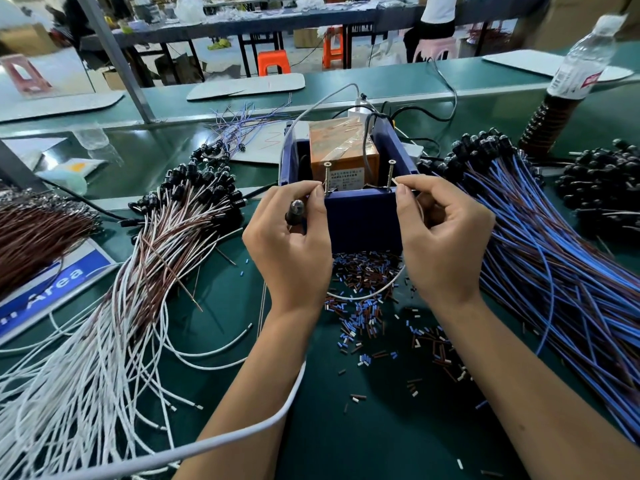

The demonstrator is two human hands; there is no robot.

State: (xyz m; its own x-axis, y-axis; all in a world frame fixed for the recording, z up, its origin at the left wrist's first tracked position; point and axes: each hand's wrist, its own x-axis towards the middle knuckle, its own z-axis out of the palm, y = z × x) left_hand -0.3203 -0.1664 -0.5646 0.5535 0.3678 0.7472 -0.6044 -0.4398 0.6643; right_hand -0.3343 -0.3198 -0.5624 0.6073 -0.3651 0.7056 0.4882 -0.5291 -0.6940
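A blue plastic box (363,220) stands in the middle of the green bench, with an orange taped block (341,150) inside it and two upright screws (327,176) at its near rim. My left hand (294,244) grips a small black lamp holder (295,212) and pinches a thin wire beside the left screw. At the right screw (390,173), my right hand (443,237) pinches the other wire end with thumb and forefinger. Cut bits of wire insulation (367,299) lie scattered below the box.
A bundle of white and brown wired lamp holders (166,237) fans out at left. Blue and brown wired ones (540,244) lie at right. A water bottle (585,57) stands on a spring at far right. A white cable (242,431) crosses my left forearm.
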